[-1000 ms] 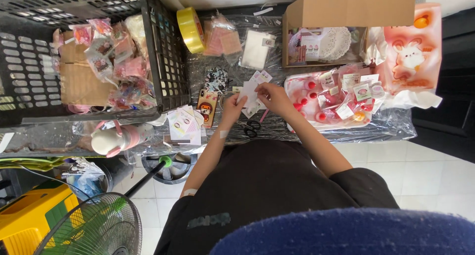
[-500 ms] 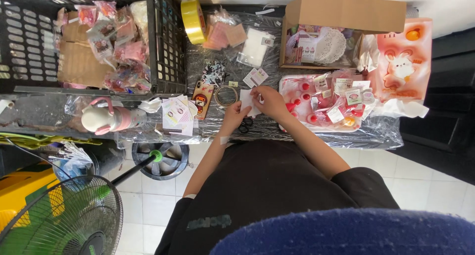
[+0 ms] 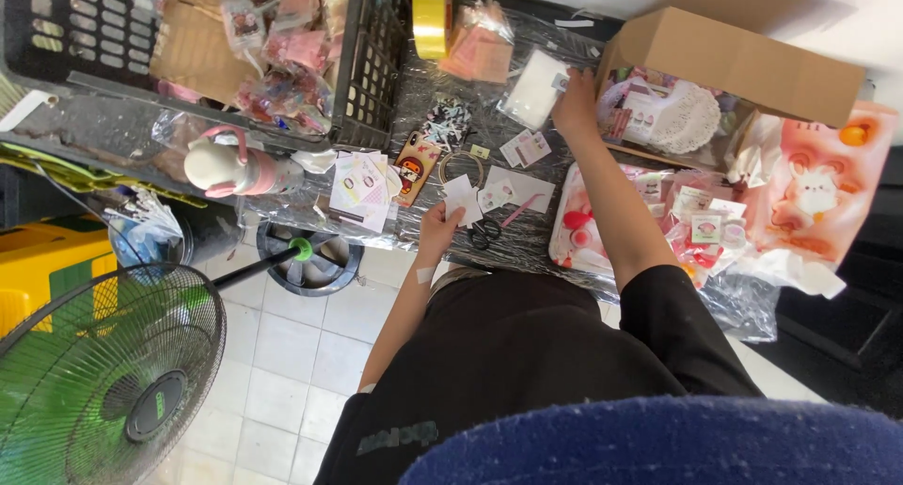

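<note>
My left hand [image 3: 438, 229] holds a few small white cards [image 3: 461, 196] at the near edge of the black, plastic-covered table [image 3: 489, 118]. My right hand [image 3: 576, 104] is stretched far across the table, its fingers on a clear white packet [image 3: 534, 88] next to the open cardboard box [image 3: 724, 66]. Between my hands lie more small cards [image 3: 525, 149], a pair of scissors [image 3: 485, 231] and a ring of wire [image 3: 459, 168]. Whether the right hand's fingers grip the packet is not clear.
A black crate [image 3: 367, 71] of pink packets stands at the left, with a yellow tape roll [image 3: 431, 15] beside it. A pink tray [image 3: 574, 231] of small items and a pink bag [image 3: 814, 193] sit at the right. A pink bottle [image 3: 230, 165] and a phone [image 3: 416, 170] lie near. A green fan [image 3: 103, 372] stands on the floor.
My right hand has left the cards it held together with the left and reached away to the far packet by the box. The left hand keeps the cards.
</note>
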